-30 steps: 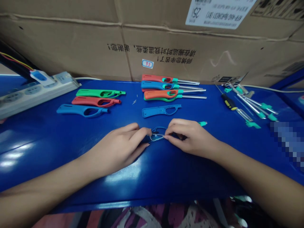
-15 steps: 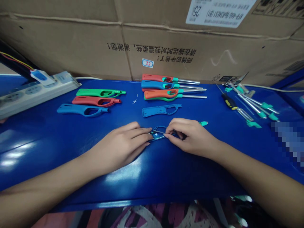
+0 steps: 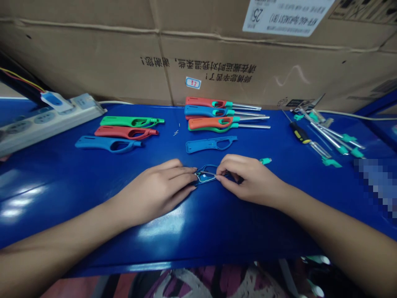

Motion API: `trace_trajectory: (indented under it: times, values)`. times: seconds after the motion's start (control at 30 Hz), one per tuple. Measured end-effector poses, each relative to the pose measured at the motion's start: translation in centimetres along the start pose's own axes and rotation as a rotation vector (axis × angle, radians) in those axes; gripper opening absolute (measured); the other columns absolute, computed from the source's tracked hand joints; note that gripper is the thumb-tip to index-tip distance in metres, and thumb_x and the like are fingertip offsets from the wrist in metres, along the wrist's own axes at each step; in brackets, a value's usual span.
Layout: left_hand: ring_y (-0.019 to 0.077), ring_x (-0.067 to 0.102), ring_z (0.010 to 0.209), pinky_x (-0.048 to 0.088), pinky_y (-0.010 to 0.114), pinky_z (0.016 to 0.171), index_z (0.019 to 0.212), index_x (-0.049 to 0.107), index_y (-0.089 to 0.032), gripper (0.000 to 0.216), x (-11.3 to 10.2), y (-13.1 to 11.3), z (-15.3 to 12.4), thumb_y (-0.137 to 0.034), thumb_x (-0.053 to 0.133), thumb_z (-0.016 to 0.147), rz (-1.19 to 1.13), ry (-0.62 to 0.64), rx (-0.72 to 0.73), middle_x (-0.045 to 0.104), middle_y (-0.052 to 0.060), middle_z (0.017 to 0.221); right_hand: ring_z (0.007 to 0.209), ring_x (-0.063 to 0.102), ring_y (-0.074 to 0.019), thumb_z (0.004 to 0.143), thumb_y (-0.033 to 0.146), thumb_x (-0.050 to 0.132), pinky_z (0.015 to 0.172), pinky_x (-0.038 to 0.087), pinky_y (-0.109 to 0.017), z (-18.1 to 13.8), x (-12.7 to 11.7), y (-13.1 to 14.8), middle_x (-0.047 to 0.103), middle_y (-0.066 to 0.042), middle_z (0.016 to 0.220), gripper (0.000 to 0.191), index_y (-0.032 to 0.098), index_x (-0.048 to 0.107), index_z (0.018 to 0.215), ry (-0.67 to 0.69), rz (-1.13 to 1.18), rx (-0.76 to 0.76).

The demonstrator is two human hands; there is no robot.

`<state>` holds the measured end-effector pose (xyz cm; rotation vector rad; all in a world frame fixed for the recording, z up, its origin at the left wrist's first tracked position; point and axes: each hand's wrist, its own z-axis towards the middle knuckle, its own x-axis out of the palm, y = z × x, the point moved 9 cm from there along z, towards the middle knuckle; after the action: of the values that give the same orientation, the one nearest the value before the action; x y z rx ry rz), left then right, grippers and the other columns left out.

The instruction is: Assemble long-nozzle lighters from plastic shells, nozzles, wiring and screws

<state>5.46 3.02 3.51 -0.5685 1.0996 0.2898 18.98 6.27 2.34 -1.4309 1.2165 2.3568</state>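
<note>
An opened blue lighter casing (image 3: 208, 167) lies on the blue tabletop between my hands, with a thin wire or tube and a small white bit showing inside. My left hand (image 3: 164, 186) covers its left end, fingers together and pressed onto it. Over the right end, my right hand (image 3: 248, 176) pinches thumb and forefinger at a thin grey rod-like part (image 3: 207, 172); its exact kind is too small to tell. A green tip piece (image 3: 266, 161) shows past the right knuckles. Behind my hands rests a loose blue casing half (image 3: 211, 144).
Several lighters with metal barrels (image 3: 226, 112) lie at the back centre. Green, red and blue casings (image 3: 108, 144) sit left, near tiny screws (image 3: 175, 133). A screwdriver (image 3: 299, 131) and loose barrels (image 3: 328, 136) lie right. A power strip (image 3: 46, 118) and cardboard box (image 3: 108, 62) stand behind.
My left fingers have shifted very slightly left on the casing, baring a little more of its inside. The right hand's pinch looks unchanged.
</note>
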Motion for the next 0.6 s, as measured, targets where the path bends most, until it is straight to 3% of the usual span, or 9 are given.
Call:
trace_trajectory:
  times: [0.6]
  values:
    - [0.0233,0.066,0.096,0.06,0.04,0.084,0.12,0.072,-0.015,0.027,0.18,-0.31,-0.34,-0.02,0.058,0.098,0.054,0.009,0.059,0.072,0.013,0.122,0.063,0.047,-0.0078,0.091,0.013,0.059,0.062,0.04,-0.022,-0.08,-0.13,0.09,0.064,-0.002,0.088,0.005,0.015,0.064,0.089,-0.004,0.006,-0.016]
